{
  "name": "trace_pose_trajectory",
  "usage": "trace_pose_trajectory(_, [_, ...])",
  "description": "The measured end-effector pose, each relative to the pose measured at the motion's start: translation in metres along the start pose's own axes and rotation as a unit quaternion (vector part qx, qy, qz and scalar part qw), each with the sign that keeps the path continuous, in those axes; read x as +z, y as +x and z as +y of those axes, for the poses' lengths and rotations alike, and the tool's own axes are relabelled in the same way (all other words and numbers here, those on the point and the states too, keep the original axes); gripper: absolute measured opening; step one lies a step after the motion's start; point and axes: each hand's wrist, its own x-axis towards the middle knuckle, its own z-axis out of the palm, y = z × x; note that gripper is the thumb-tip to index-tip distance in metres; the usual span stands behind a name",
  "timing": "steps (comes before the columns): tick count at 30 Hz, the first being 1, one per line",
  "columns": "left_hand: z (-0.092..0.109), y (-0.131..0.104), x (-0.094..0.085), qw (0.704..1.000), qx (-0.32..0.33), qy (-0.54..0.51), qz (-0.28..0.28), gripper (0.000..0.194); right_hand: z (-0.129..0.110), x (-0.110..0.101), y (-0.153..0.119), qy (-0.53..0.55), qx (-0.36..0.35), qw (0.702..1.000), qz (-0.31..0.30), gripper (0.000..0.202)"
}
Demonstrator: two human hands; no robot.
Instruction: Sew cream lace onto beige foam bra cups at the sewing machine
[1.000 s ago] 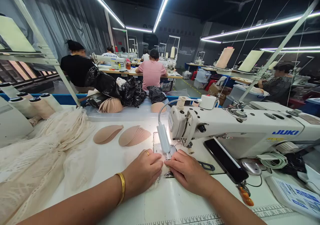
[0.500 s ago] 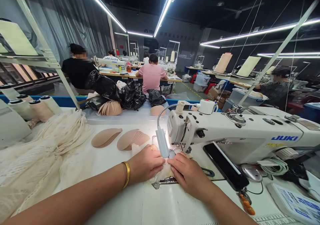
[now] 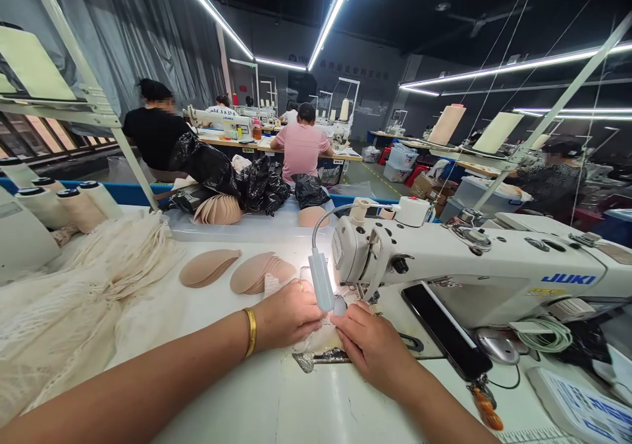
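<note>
At the needle end of a white sewing machine (image 3: 474,253), both hands are on a piece of pale lace fabric (image 3: 312,342). My left hand (image 3: 291,313), with a gold bracelet at its wrist, has its fingers closed on the fabric. Opposite it, my right hand (image 3: 374,340) pinches the fabric's right side with thumb and fingers together. A small grey gooseneck lamp (image 3: 322,280) lights the spot and partly covers it. The needle and most of the fabric are hidden behind the lamp and fingers.
Two fanned stacks of beige cup pads (image 3: 210,268) lie left of the machine, beside heaped cream lace (image 3: 83,299). A phone (image 3: 444,329) and a plastic box (image 3: 582,398) are at right. Black bags (image 3: 261,184) and seated co-workers are beyond the table.
The fabric has shifted slightly away from me, and less of it shows below my left hand. Both hands stay close to where they were; the view has moved a little.
</note>
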Motion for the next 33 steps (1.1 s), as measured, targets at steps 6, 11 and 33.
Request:
trace_pose_trajectory(6, [-0.002, 0.004, -0.005, 0.999, -0.018, 0.004, -0.032, 0.013, -0.002, 0.0, 0.0, 0.007, 0.007, 1.0, -0.004, 0.025])
trace_pose_trajectory(11, [-0.002, 0.008, -0.012, 0.998, -0.053, 0.012, -0.038, 0.008, 0.003, -0.003, -0.001, 0.016, 0.057, 0.997, -0.045, 0.029])
trace_pose_trajectory(33, [0.098, -0.138, -0.063, 0.833, -0.479, -0.178, 0.213, 0.035, -0.111, 0.002, 0.008, 0.685, 0.313, 0.648, 0.108, 0.048])
